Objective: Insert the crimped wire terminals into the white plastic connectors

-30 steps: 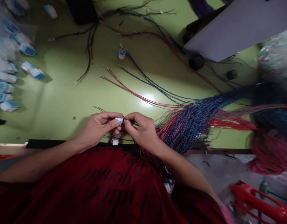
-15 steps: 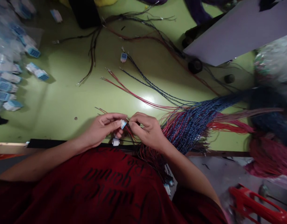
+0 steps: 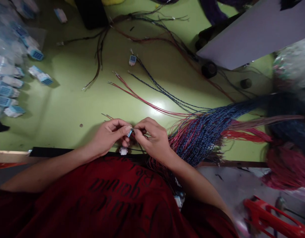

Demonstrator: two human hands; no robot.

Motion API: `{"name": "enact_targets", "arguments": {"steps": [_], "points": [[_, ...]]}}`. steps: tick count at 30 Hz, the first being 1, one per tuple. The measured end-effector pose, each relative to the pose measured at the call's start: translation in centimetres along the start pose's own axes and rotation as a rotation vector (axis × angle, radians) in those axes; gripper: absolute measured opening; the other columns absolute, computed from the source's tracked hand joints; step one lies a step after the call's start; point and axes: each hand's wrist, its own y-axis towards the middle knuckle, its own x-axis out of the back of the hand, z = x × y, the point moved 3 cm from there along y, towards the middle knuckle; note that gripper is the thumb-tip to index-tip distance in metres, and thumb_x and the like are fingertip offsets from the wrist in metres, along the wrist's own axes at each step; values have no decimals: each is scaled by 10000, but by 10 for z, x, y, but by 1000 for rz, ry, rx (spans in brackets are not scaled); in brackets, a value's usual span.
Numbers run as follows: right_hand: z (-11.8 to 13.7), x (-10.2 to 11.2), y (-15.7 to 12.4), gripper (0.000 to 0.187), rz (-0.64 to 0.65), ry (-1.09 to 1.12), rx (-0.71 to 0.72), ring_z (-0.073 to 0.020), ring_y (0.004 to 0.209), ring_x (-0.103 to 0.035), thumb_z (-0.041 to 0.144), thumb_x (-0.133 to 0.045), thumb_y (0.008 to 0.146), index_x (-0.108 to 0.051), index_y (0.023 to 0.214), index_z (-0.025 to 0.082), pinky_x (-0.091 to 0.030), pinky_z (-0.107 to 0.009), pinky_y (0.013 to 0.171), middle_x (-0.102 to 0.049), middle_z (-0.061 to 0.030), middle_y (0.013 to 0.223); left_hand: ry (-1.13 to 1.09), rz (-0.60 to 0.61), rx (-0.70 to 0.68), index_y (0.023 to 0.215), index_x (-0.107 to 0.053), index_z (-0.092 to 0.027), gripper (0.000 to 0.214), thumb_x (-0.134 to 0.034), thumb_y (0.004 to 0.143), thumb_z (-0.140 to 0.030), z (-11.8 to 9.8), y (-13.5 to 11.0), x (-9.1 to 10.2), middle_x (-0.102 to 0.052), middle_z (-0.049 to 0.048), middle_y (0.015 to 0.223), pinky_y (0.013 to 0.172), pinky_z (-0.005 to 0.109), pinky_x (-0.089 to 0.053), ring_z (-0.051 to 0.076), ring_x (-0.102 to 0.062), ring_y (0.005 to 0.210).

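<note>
Between the thumb and fingers of my left hand [image 3: 115, 134] is a small white and blue plastic connector [image 3: 130, 132]. My right hand [image 3: 151, 134] pinches a thin wire, its metal terminal end [image 3: 132, 128] at the connector's blue face; whether it is inside a hole I cannot tell. Several wires run from the connector beneath my right hand. A white multi-hole connector [image 3: 123, 151] hangs just below my left fingers, near the table's edge. To the right of my right hand lies a thick bundle of blue twisted and red wires [image 3: 199, 135].
Several blue and white connectors [image 3: 40, 75] lie at the left beside clear plastic bags [image 3: 6, 36]. Another connector [image 3: 132, 60] sits mid-table by loose wire ends. Dark wire harnesses [image 3: 100, 49] stretch across the back. A white panel [image 3: 251, 36] stands at the right rear, a red plastic stool [image 3: 274, 218] below.
My right hand has moved slightly left and up, bringing the wire's terminal end against the connector. The left hand keeps its hold, with the connector turned a little.
</note>
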Motion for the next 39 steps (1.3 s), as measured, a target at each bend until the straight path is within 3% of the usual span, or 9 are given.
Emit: {"name": "enact_targets", "arguments": {"steps": [3, 10, 29, 34, 39], "points": [[1, 7, 3, 154, -3, 56, -81, -103, 638, -520, 148, -542, 824, -583, 681, 190, -424, -253, 619, -557, 22, 671, -46, 5, 49, 796, -644, -147, 214, -758, 727, -315, 0, 0, 0, -625, -19, 576, 491, 237, -473, 95, -558, 471], [1, 14, 3, 168, 211, 204, -256, -71, 577, -448, 182, -532, 816, -568, 653, 172, -379, -219, 556, -524, 45, 611, -113, 6, 87, 820, -674, -126, 242, -783, 707, -311, 0, 3, 3, -636, 11, 643, 488, 232, -463, 100, -556, 518], [-2, 7, 4, 205, 301, 239, -428, -60, 506, -366, 231, -521, 798, -548, 610, 152, -315, -215, 475, -452, 54, 532, 28, 64, -44, 871, -700, -144, 163, -728, 774, -272, 1, -1, 4, -671, 8, 646, 503, 236, -506, 100, -594, 514], [1, 1, 5, 198, 305, 211, -393, -59, 512, -381, 210, -515, 820, -573, 643, 143, -327, -209, 498, -467, 58, 534, 161, 68, -144, 851, -703, -143, 114, -713, 784, -235, 0, -4, 4, -666, -4, 645, 517, 225, -520, 98, -606, 534], [1, 0, 1, 156, 196, 175, -284, -76, 578, -456, 213, -535, 838, -587, 705, 152, -370, -223, 561, -556, 28, 639, 91, 25, -110, 867, -693, -144, 158, -720, 780, -274, 3, -1, 5, -665, -11, 631, 513, 226, -539, 99, -615, 520]]}}
